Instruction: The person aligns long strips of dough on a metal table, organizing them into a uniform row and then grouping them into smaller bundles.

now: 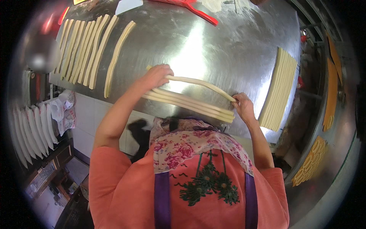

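Note:
A long dough strand [197,81] runs in a shallow arc between my two hands. My left hand [157,75] closes over it near its left end, and a short tip sticks out beyond the fingers. At the strand's right end, my right hand [243,106] pinches it between thumb and fingers. Just below, along the table's near edge, lie 3 more dough strands [188,103], side by side and slightly blurred. To the left of my left hand a separate double-looking dough strip [117,60] lies on the steel table [160,43].
Several dough strips [83,53] lie in a row at the far left. A tight block of dough strands [278,90] lies near the right edge. A red-handled tool [197,11] and a white scraper [128,6] are at the back. Ring-shaped dough pieces [311,161] lie beyond the table's right.

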